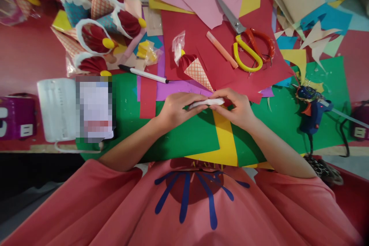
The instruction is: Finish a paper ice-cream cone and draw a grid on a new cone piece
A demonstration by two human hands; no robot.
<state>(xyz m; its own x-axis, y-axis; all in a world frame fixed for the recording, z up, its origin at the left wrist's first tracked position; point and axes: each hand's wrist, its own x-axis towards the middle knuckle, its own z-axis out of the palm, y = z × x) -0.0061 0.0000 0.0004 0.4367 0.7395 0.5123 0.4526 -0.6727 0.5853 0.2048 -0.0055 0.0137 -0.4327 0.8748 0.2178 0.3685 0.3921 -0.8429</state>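
Both of my hands are closed by thumb and fingertips on a white, soft-looking strip point(206, 102), held level above the green sheet. My left hand point(178, 107) pinches its left part, and my right hand point(235, 107) grips the right end. The strip looks like modelling clay, though I cannot be sure. Just beyond my fingers lies a small checked paper cone point(198, 73) with pleated red paper at its wide end. Beside that cone is a little clear bag point(178, 48) with something white inside.
Scissors point(242, 34) and an orange stick point(221, 50) lie on red paper. A marker point(144, 73) and bagged yellow lumps point(147, 52) are left of them. Several decorated cones point(95, 34) crowd the back left. A phone point(96, 107) is at left, a glue gun point(313, 111) at right.
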